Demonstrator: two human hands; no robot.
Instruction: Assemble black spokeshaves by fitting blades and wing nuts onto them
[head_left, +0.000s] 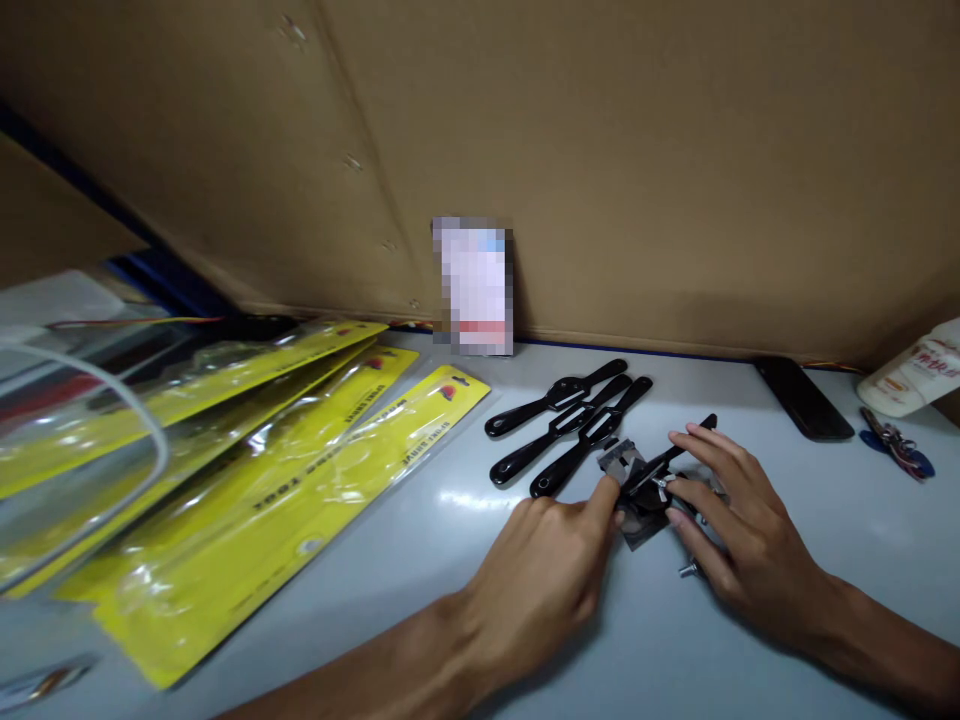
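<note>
Judging purely by the layout, would call it partway. Got a black tool (660,465) at the right of centre on the grey worktop (420,620), down between the left hand (551,555) and the right hand (750,510), near three similar black tools (525,462) set out in a loose row. With those three, looking set aside and free of any hand. With the one in hand, not so settled: a silver fastener (663,488) by the right fingertips, dark shiny flat pieces (637,535) under and around it, plus a bolt (688,569) lying loose just below the right thumb, so probably not all together yet. On the left, fingers curled in snug, with thumb and index closed on the near end of the tool. On the right, fingers fanned out and partly bent over it, touching around the fastener; can't honestly tell about an actual pinch there, too small and blurry. Over at the far left, a fanned pile of yellow packs (247,570) (reading "SPOKE SHAVE" on the cards, nice clue), well apart from both hands. No black tool clearly visible inside those, so judging packing as not done.
</note>
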